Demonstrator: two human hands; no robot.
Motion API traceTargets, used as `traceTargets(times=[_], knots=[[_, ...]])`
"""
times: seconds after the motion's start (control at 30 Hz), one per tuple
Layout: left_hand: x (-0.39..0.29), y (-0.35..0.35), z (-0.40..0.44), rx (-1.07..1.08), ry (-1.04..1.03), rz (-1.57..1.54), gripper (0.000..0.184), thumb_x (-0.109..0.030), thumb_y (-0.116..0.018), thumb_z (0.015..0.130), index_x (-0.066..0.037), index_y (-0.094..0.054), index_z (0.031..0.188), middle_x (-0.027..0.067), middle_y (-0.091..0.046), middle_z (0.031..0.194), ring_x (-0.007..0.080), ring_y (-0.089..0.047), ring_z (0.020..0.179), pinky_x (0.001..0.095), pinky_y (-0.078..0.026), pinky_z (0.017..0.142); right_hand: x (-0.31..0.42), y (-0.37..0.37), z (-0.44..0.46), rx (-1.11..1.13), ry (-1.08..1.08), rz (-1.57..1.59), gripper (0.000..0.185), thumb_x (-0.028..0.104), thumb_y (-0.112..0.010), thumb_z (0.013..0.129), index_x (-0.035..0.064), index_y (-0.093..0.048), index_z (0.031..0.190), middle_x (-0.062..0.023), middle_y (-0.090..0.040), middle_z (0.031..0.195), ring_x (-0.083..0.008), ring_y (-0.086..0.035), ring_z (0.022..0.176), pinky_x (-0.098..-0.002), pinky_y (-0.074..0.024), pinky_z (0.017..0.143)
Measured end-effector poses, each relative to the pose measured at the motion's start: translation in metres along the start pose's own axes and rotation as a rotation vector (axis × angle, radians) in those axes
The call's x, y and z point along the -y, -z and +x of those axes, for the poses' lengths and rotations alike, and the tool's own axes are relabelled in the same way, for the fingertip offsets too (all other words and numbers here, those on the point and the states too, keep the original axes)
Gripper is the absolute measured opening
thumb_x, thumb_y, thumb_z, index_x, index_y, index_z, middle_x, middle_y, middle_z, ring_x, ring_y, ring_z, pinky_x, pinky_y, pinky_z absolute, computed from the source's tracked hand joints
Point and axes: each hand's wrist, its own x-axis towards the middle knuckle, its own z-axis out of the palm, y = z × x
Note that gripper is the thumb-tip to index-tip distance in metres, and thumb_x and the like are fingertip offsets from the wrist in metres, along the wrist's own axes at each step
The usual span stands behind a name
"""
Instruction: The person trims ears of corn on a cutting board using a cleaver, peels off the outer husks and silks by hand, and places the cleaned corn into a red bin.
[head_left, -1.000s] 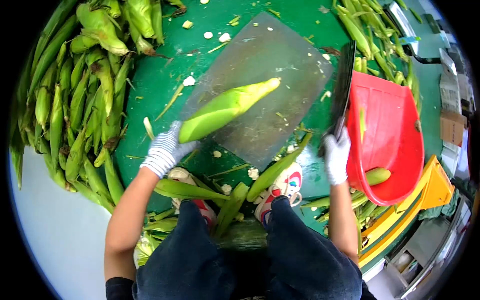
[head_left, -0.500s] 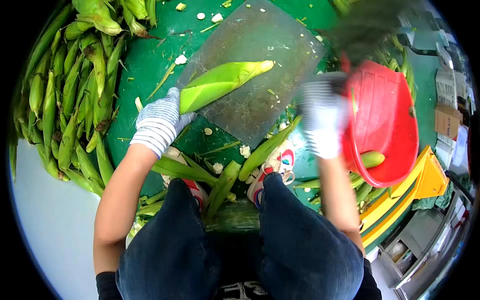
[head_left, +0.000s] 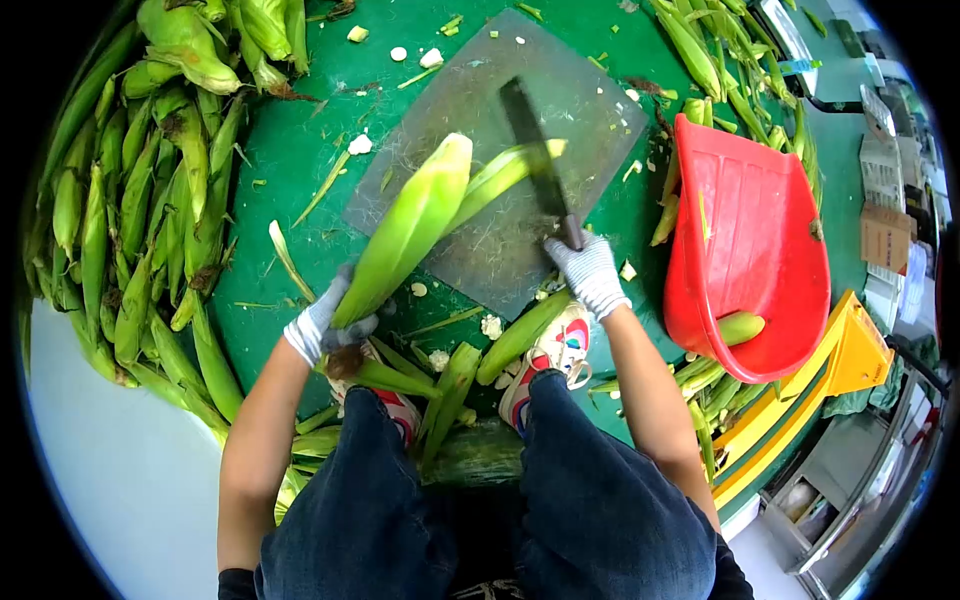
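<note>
Corn ear (head_left: 405, 230): lay aslant in your grasp above the board's left corner, its pale blunt end pointing toward the top corner.
Left hand (head_left: 325, 318): gloved, wrapped about the ear's near end, presumably to keep your fingers away from the blade.
Right hand (head_left: 590, 272): gloved, clenched on the knife handle just outside the board's lower right edge.
Knife (head_left: 530, 130): slanted over the board's right half, crossing the husk piece in view; that angle probably gave your wrist room.
Board (head_left: 480, 90): clear sheet, set cornerwise on the green surface (head_left: 290, 140), likely to take the blade's strokes.
Husk piece (head_left: 495, 185): partly behind the ear; whether it was joined to it, you could not tell.
Hard to make out: left fingertips, mostly covered; blade, blurred, its contact with the husk piece uncertain.
</note>
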Motion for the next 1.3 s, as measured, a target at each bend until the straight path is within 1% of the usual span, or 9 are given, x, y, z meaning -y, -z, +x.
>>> traceTargets(times=[0.13,0.27,0.4,0.47,0.53,0.67,0.87,1.1,1.3], knots=[[0.012,0.005,-0.036,-0.320,-0.121,0.130,0.056,-0.050,-0.061,0.084,-0.007,-0.052,0.118,0.0118,-0.060,0.090,0.0139,-0.057,0.068,0.0244,-0.051,0.057,-0.006,0.029,0.007,-0.227,-0.028,0.107,0.027,0.024,-0.067,0.079,-0.0017,-0.061,0.083,-0.0131,-0.060,0.065,-0.0205,-0.052,0.057,-0.0336,-0.0451,0.060],[-0.056,-0.055,-0.036,-0.575,-0.204,1.523,0.052,-0.041,-0.071,0.078,-0.006,-0.053,0.112,0.0130,-0.062,0.091,0.0216,-0.061,0.077,0.0329,-0.051,0.070,0.006,0.048,-0.017,-0.190,-0.014,0.105,0.025,0.022,-0.068,0.079,-0.0013,-0.059,0.084,-0.0110,-0.055,0.062,-0.0167,-0.045,0.056,-0.0314,-0.0434,0.058],[-0.117,-0.100,-0.025,-0.485,-0.067,2.342,0.063,-0.035,-0.074,0.071,-0.006,-0.049,0.121,0.0165,-0.061,0.104,0.0331,-0.061,0.089,0.0425,-0.049,0.081,0.038,0.033,-0.046,-0.066,0.124,0.032,0.033,0.030,-0.067,0.079,-0.0003,-0.059,0.088,-0.0156,-0.056,0.065,-0.0246,-0.053,0.059,-0.0365,-0.0450,0.061],[-0.123,-0.102,-0.004,-0.861,-0.453,2.822,0.072,-0.043,-0.071,0.070,-0.007,-0.045,0.127,0.0191,-0.051,0.123,0.0379,-0.057,0.100,0.0433,-0.047,0.086,0.036,0.014,-0.040,0.088,0.079,0.028,0.035,0.032,-0.067,0.079,0.0001,-0.058,0.088,-0.0176,-0.058,0.068,-0.0293,-0.055,0.061,-0.0378,-0.0455,0.062],[-0.114,-0.112,0.023,-1.321,-0.824,2.403,0.080,-0.048,-0.068,0.071,-0.010,-0.038,0.135,0.0229,-0.039,0.133,0.0442,-0.052,0.107,0.0432,-0.046,0.089,0.040,-0.002,-0.037,0.134,0.028,-0.010,0.033,0.031,-0.066,0.079,0.0006,-0.059,0.089,-0.0193,-0.061,0.075,-0.0329,-0.058,0.066,-0.0375,-0.0471,0.065],[-0.035,-0.115,0.091,-1.073,-0.316,1.571,0.106,-0.048,-0.072,0.064,-0.015,-0.014,0.146,0.0306,-0.041,0.127,0.0451,-0.051,0.109,0.0449,-0.045,0.092,0.030,-0.030,-0.040,0.142,0.034,0.073,0.034,0.030,-0.066,0.079,0.0006,-0.060,0.095,-0.0210,-0.063,0.079,-0.0349,-0.061,0.073,-0.0384,-0.0481,0.069],[-0.052,-0.123,0.062,-0.774,-0.198,2.095,0.104,-0.025,-0.077,0.060,-0.023,-0.018,0.146,0.0236,-0.042,0.128,0.0417,-0.049,0.113,0.0438,-0.043,0.096,0.029,0.001,-0.048,-0.020,0.096,0.010,0.035,0.033,-0.066,0.079,0.0014,-0.061,0.092,-0.0209,-0.063,0.077,-0.0371,-0.062,0.075,-0.0401,-0.0484,0.069],[-0.073,-0.153,0.041,-0.684,0.060,2.298,0.099,-0.025,-0.077,0.063,-0.027,-0.021,0.145,0.0208,-0.044,0.129,0.0402,-0.050,0.112,0.0440,-0.043,0.097,0.035,-0.003,-0.020,0.111,0.168,-0.119,0.038,0.033,-0.066,0.081,-0.0021,-0.058,0.094,-0.0247,-0.062,0.083,-0.0366,-0.063,0.078,-0.0416,-0.0481,0.070],[-0.078,-0.143,0.044,-0.652,0.036,2.309,0.097,-0.028,-0.076,0.064,-0.026,-0.022,0.144,0.0242,-0.041,0.134,0.0427,-0.048,0.116,0.0441,-0.042,0.098,0.103,0.022,-0.041,-0.130,0.418,0.291,0.026,0.010,-0.064,0.082,-0.0050,-0.057,0.102,-0.0228,-0.065,0.092,-0.0280,-0.067,0.084,-0.0340,-0.0518,0.070]])
